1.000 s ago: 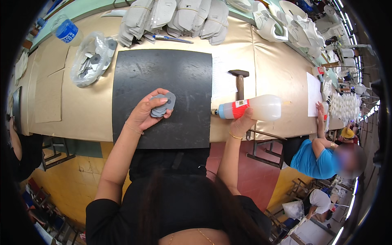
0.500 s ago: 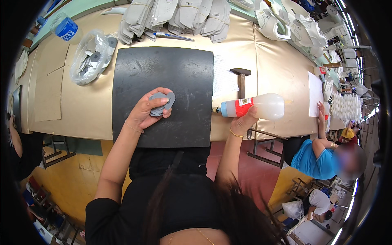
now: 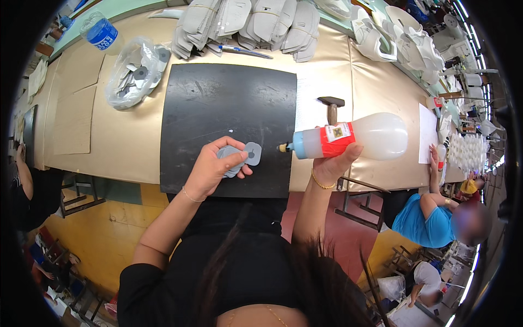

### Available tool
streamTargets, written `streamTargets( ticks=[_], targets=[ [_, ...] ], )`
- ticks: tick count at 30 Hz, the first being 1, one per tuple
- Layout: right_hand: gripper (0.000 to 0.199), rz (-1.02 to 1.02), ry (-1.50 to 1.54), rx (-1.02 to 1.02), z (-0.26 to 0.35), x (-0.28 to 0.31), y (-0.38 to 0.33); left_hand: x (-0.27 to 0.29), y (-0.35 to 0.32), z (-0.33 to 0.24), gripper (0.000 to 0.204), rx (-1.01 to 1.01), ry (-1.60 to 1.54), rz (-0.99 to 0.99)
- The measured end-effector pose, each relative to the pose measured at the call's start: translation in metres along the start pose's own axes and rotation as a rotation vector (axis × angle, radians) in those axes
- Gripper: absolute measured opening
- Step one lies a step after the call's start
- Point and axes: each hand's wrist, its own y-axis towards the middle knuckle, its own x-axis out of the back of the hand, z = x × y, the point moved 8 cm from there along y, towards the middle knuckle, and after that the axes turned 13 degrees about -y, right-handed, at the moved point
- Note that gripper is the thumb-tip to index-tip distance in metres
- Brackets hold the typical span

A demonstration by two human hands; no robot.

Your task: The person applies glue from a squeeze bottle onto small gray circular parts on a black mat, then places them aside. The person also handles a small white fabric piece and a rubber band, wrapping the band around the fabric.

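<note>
My left hand (image 3: 216, 167) is closed around a small stack of flat grey rounded pieces (image 3: 232, 170) above the near part of a black mat (image 3: 218, 98). One grey piece (image 3: 253, 155) with a darker spot juts out to the right of the stack, toward my right hand. My right hand (image 3: 336, 165) is wrapped from below around a squeeze bottle (image 3: 379, 136) with whitish contents and a red label. The bottle lies nearly sideways. Its light-blue cap and narrow tip (image 3: 283, 147) point left, apart from the grey pieces.
A hammer (image 3: 333, 109) lies behind the bottle. Bundled grey cut pieces (image 3: 267, 22), a blue pen (image 3: 245, 52) and a plastic bag of grey pieces (image 3: 136, 76) sit farther back. White shoe parts (image 3: 376, 38) are at the far right, and a co-worker in blue (image 3: 427, 220) sits on the right.
The front grey piece now fans out from the stack. My left hand has moved nearer to me and slightly right. The bottle looks larger, and a small white spot shows on the mat.
</note>
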Motion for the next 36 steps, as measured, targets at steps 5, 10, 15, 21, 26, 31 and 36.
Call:
streamTargets(
  ticks=[5,10,15,21,26,31,36],
  targets=[
    [0.08,0.292,-0.106,0.104,0.047,-0.068,-0.025,-0.005,-0.009,-0.012,0.013,-0.067,0.156,-0.038],
    [0.083,0.457,-0.171,0.113,0.05,-0.084,-0.034,-0.013,-0.016,-0.02,0.013,-0.068,0.225,-0.035],
    [0.08,0.635,-0.047,0.236,0.045,-0.087,-0.036,-0.015,-0.02,-0.023,0.014,-0.05,0.237,-0.027],
    [0.083,0.498,-0.044,0.285,0.057,-0.077,-0.029,-0.008,-0.021,-0.021,0.016,-0.049,0.208,-0.034],
    [0.082,0.534,-0.012,0.208,0.066,-0.087,-0.035,-0.009,-0.021,-0.022,0.015,-0.044,0.222,-0.046],
    [0.084,0.53,-0.049,0.248,0.045,-0.074,-0.035,-0.015,-0.022,-0.024,0.016,-0.057,0.251,-0.036],
    [0.081,0.471,-0.115,0.201,0.061,-0.08,-0.033,-0.012,-0.021,-0.022,0.015,-0.053,0.257,-0.045]
  ],
)
